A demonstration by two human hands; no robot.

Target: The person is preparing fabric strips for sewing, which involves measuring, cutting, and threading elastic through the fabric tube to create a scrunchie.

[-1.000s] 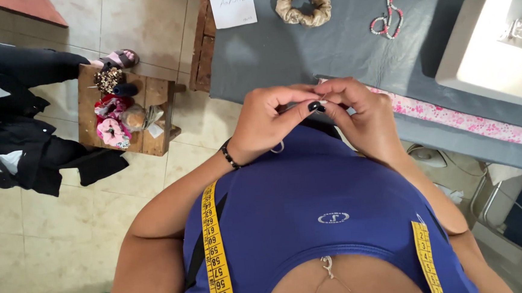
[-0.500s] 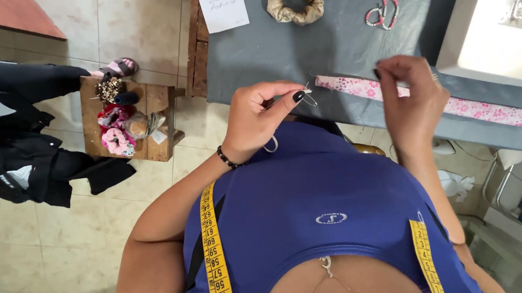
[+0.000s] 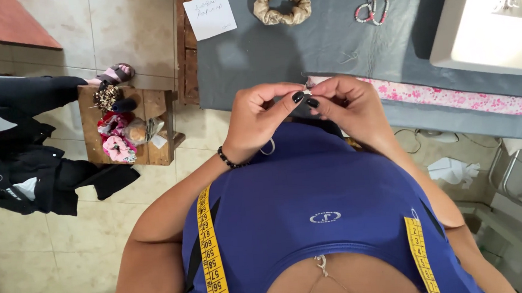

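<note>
A tiny metal piece, probably a needle or pin, light, stiff and slippery, is being pinched between the left hand and right hand over the grey worktop's near edge, beside the floral strip.

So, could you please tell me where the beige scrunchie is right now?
In the head view, the beige scrunchie lies at the top edge on the grey table, between the white paper note on its left and the pink-handled scissors on its right.
</note>
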